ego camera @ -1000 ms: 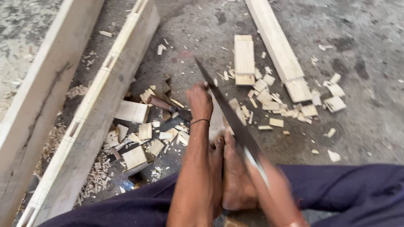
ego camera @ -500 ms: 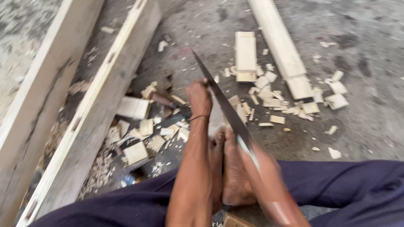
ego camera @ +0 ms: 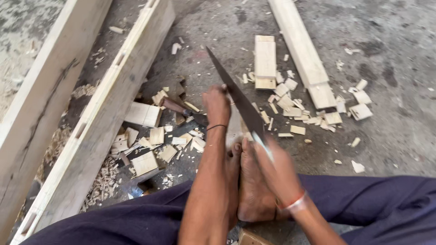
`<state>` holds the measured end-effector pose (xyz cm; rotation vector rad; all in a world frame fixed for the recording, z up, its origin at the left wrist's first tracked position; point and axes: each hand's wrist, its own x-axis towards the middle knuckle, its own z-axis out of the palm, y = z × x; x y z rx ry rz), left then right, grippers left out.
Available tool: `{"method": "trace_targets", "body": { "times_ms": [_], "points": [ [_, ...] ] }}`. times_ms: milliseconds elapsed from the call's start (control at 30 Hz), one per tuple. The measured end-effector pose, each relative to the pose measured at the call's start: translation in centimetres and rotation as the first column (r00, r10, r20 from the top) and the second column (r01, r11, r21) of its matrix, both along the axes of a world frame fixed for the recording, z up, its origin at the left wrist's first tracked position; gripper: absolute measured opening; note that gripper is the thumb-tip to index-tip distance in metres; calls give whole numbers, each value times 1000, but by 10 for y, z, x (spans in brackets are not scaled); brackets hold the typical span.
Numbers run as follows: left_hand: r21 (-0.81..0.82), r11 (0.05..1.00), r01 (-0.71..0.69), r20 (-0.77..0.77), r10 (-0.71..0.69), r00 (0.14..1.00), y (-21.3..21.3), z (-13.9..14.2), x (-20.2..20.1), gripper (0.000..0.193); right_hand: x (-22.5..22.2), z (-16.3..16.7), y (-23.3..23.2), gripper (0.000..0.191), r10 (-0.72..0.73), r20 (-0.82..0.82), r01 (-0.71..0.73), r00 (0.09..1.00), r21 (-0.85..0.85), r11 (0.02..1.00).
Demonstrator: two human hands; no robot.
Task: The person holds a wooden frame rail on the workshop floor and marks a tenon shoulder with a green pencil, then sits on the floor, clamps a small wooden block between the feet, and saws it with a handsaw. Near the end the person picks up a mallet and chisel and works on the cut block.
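Observation:
My left hand [ego camera: 217, 104] presses down on a small pale wood piece [ego camera: 234, 128] that lies on the floor, mostly hidden by the hand and the blade. My right hand [ego camera: 278, 169], blurred with motion, grips the handle of a hand saw [ego camera: 236, 96]. Its dark blade slants up and to the left, passing just right of my left hand. My bare feet [ego camera: 252, 186] rest against the near end of the piece, between my forearms. My legs in dark blue trousers [ego camera: 372, 208] fill the bottom of the view.
Two long timber beams [ego camera: 113, 113] run diagonally on the left. A long plank [ego camera: 299, 45] and a short block [ego camera: 265, 59] lie upper right, with several offcuts [ego camera: 318, 113] around. A brown-handled tool [ego camera: 175, 106] and more offcuts and shavings [ego camera: 145, 149] lie left of my hand.
The saw has slid forward, its tip now farther from me, and my right hand has moved up with it. My left hand stays on the piece.

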<state>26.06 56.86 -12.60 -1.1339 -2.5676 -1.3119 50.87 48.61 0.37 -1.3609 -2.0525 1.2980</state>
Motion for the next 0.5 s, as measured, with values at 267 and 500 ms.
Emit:
{"method": "trace_targets", "body": {
  "times_ms": [267,500],
  "points": [
    [63,997,54,-8,-53,999,14,-10,-10,19,88,-29,-38,35,-160,189,172,969,-53,984],
    [14,999,28,22,-28,999,-2,5,0,20,-11,-1,3,33,96,-118,-80,988,138,987]
  ]
}}
